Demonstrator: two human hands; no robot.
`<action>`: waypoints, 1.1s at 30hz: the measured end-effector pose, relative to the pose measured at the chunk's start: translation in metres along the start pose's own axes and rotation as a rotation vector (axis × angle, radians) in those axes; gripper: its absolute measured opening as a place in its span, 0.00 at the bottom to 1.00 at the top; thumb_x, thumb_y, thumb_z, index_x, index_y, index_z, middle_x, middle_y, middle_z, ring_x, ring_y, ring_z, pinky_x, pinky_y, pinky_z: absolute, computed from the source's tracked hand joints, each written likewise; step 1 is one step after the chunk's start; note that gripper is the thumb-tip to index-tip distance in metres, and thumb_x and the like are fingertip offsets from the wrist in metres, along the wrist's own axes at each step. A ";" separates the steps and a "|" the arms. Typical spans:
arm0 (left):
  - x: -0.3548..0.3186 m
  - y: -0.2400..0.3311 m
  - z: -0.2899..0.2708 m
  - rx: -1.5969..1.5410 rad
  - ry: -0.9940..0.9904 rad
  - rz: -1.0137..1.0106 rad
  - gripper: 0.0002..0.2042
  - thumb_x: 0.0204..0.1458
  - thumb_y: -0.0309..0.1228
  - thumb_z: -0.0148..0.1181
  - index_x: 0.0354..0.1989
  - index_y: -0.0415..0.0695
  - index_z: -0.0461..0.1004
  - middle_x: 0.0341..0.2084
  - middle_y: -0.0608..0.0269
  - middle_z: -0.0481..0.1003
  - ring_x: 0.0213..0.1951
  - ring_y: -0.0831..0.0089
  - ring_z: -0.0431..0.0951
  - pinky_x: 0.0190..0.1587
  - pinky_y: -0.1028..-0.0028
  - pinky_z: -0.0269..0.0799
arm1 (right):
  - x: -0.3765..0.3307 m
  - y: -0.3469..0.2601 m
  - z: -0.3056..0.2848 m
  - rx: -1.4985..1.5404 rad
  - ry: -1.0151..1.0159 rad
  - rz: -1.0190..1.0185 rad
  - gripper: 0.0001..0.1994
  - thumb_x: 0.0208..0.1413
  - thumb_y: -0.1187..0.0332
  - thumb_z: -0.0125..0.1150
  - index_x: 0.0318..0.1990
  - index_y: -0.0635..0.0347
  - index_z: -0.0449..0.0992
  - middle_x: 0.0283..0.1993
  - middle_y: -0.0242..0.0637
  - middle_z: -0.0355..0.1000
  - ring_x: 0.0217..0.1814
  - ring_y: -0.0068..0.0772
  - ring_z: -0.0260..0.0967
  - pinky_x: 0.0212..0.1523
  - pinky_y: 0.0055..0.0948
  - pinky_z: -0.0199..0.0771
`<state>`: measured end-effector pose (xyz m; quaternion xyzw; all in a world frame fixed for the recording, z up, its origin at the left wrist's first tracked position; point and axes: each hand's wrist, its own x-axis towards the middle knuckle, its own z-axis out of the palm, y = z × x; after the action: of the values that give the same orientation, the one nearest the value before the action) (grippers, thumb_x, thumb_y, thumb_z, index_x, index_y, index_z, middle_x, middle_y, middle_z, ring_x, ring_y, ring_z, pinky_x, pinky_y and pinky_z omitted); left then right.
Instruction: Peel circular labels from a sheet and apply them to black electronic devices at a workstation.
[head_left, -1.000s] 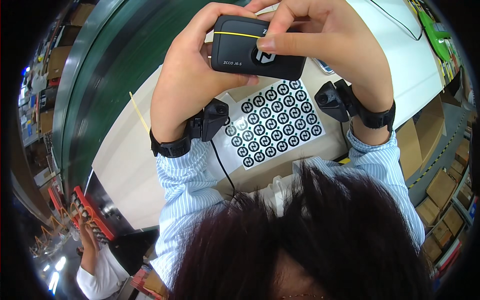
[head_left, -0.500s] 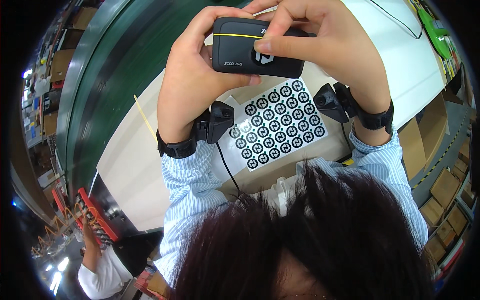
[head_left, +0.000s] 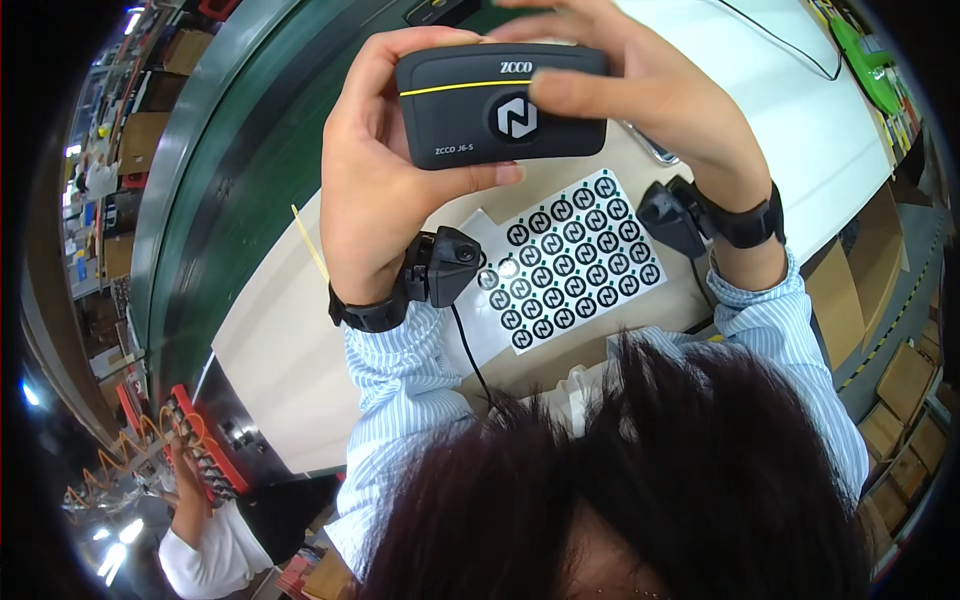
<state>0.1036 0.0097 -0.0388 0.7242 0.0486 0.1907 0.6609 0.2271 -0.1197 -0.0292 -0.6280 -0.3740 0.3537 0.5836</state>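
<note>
My left hand (head_left: 360, 150) is closed around the left end of a black, flat, rounded-corner device (head_left: 450, 125), with the thumb along its lower edge. The device has a yellow line across it and a round black-and-white sticker (head_left: 514, 117) in its middle. My right hand (head_left: 630, 85) is at the device's right side, thumb stretched over its face beside the sticker. Its other fingers are spread and smeared by motion beyond the upper edge. Below lies a white sheet of round black stickers (head_left: 575, 262), with a gap in its upper left corner.
The sheet rests on a beige table (head_left: 290, 370). Past its left edge runs a green conveyor belt (head_left: 240, 150), with another dark device (head_left: 440, 12) at the top. A green tool (head_left: 870, 65) lies far right. At lower left a person (head_left: 215, 540) works beside red racks.
My right thumb has slid off the sticker's face, and the fingers have lifted. The device has shifted slightly left and down in view, exposing the whole sticker.
</note>
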 end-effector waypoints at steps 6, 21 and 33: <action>-0.001 0.001 -0.003 0.070 0.046 0.029 0.34 0.19 0.10 0.64 0.44 0.39 0.63 0.41 0.59 0.70 0.43 0.72 0.70 0.44 0.75 0.70 | 0.005 0.006 0.002 0.311 -0.140 0.089 0.33 0.47 0.66 0.61 0.56 0.63 0.50 0.38 0.38 0.66 0.42 0.22 0.64 0.41 0.20 0.64; 0.011 -0.019 -0.019 0.006 -0.034 -0.070 0.38 0.24 0.13 0.67 0.52 0.41 0.61 0.39 0.58 0.69 0.43 0.72 0.70 0.44 0.75 0.69 | 0.010 0.042 0.007 -0.058 0.116 -0.195 0.19 0.48 0.66 0.57 0.47 0.59 0.60 0.40 0.36 0.67 0.43 0.24 0.64 0.40 0.18 0.64; 0.001 -0.040 -0.024 0.132 0.100 -0.181 0.21 0.36 0.20 0.63 0.42 0.39 0.64 0.27 0.60 0.71 0.29 0.79 0.69 0.31 0.80 0.66 | 0.024 0.052 -0.006 -0.283 0.202 0.082 0.15 0.45 0.71 0.61 0.41 0.64 0.66 0.36 0.39 0.68 0.35 0.26 0.67 0.34 0.22 0.67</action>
<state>0.1040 0.0378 -0.0762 0.7483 0.1591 0.1624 0.6232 0.2466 -0.1031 -0.0808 -0.7509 -0.3335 0.2564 0.5091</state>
